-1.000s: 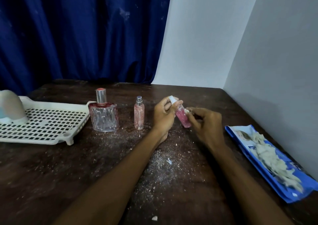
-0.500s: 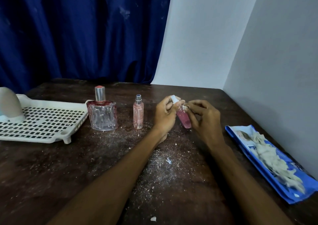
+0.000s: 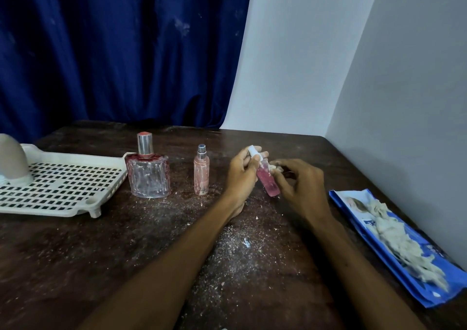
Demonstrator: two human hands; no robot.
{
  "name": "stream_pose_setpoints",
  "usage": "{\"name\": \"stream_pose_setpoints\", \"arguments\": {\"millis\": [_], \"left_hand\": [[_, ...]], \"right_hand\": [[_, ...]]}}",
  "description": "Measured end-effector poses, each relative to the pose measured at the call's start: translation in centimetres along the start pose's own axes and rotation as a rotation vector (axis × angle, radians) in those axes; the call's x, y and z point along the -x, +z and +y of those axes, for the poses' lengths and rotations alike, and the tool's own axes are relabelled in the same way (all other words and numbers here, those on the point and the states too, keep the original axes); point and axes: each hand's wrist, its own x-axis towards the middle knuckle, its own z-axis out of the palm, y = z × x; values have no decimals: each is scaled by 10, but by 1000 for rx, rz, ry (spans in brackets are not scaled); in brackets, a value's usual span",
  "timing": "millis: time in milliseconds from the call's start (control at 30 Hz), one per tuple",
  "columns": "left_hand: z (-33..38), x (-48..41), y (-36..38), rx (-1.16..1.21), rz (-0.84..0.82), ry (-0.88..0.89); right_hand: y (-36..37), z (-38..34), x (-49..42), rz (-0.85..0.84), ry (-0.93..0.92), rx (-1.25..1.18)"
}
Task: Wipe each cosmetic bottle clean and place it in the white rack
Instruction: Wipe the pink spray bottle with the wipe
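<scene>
My left hand (image 3: 243, 175) grips a small pink bottle (image 3: 268, 182) with a white cap near its top, holding it tilted above the table. My right hand (image 3: 299, 184) pinches a small wad of cotton (image 3: 274, 168) against the bottle's side. A wide clear glass perfume bottle (image 3: 147, 173) with a silver cap and a slim pink spray bottle (image 3: 201, 174) stand upright on the table to the left. The white perforated rack (image 3: 63, 185) lies at the far left with a grey domed object (image 3: 11, 163) on it.
A blue packet (image 3: 409, 261) with loose cotton on it lies along the right wall. White dust and crumbs are scattered over the dark wooden table (image 3: 126, 254). A blue curtain hangs behind, and white walls close the back right corner.
My right hand has shifted the cotton wad along the pink bottle's side. The bottle stays tilted in my left hand at about the same spot.
</scene>
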Motion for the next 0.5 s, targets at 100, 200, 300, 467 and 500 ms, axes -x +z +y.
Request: {"name": "stream_pose_setpoints", "arguments": {"millis": [100, 200, 300, 467, 500], "left_hand": [[0, 2, 4, 21, 97, 2], [3, 3, 3, 65, 34, -3], [6, 3, 3, 40, -35, 10], [5, 6, 5, 75, -16, 12], [4, 6, 4, 77, -17, 10]], "right_hand": [[-1, -4, 3, -9, -31, -5], [2, -6, -1, -2, -84, 15], [3, 0, -7, 29, -40, 31], [-2, 2, 0, 23, -23, 32], [-2, 0, 0, 29, -48, 28]]}}
